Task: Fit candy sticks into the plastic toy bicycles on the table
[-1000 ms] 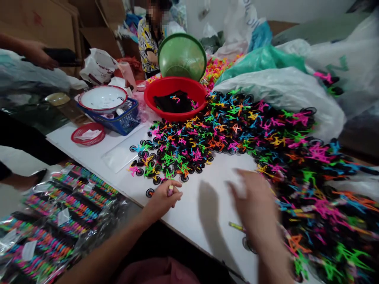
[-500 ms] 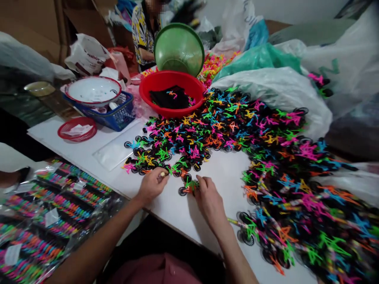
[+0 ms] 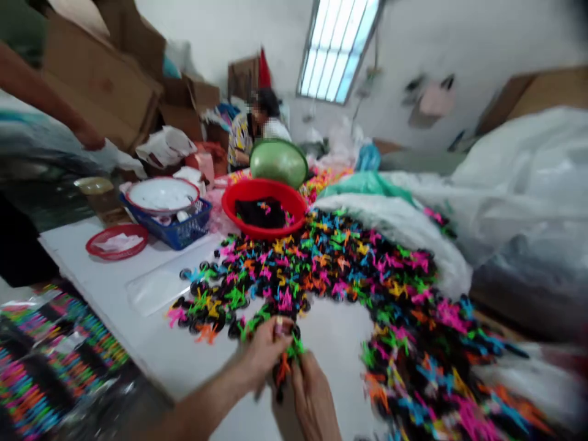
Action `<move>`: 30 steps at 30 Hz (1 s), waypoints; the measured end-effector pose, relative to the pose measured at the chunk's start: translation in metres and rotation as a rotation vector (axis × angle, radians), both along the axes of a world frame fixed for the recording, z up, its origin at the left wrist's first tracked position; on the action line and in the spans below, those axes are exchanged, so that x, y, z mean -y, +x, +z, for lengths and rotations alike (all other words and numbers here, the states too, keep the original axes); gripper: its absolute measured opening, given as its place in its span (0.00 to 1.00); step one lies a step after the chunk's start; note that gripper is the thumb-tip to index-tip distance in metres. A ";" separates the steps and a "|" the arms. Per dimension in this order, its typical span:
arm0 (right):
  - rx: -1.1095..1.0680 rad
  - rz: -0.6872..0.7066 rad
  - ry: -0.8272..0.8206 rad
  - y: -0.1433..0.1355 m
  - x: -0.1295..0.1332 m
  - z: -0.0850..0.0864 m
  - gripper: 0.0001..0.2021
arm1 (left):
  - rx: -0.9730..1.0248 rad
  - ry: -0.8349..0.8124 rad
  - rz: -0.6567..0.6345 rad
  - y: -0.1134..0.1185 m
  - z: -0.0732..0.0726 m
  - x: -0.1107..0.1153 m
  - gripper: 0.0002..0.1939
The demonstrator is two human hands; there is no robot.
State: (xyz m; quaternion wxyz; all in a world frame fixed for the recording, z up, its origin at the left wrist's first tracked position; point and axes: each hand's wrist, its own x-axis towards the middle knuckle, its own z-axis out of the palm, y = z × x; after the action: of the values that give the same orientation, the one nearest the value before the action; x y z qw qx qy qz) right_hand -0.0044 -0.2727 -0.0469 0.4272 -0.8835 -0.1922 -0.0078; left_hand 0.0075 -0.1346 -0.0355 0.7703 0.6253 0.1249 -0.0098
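Small plastic toy bicycles, green and orange with black wheels, are held between my two hands just above the white tabletop. My left hand is closed at their upper left side, its fingertips pressed on them. A small pale and purplish spot shows at its thumb; I cannot make out what it is. From the lower right my right hand pinches the same toy bicycles, fingers closed. Blur hides the exact grip. Beyond the hands lies a large heap of multicoloured toy bicycles, curving round to the right.
A red basin with black items stands behind the heap, near a green basin. At the left are a blue basket, a white bowl and a red tray. Packed bags lie lower left. A co-worker sits behind.
My hands have come together at the toy bicycles; before, the left was apart from the right. The head view has tilted up, showing the window. The green basin sits lower behind the red one.
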 end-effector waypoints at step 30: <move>-0.738 -0.034 0.964 -0.004 0.020 0.035 0.11 | 0.121 -0.110 -0.370 -0.027 0.019 -0.003 0.10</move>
State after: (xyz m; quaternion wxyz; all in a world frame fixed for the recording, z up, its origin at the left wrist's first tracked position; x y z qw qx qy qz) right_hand -0.0087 -0.2923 -0.0122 0.8174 -0.5378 0.0081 0.2062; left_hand -0.0196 -0.1318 -0.0166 0.7943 0.5942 -0.0395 -0.1202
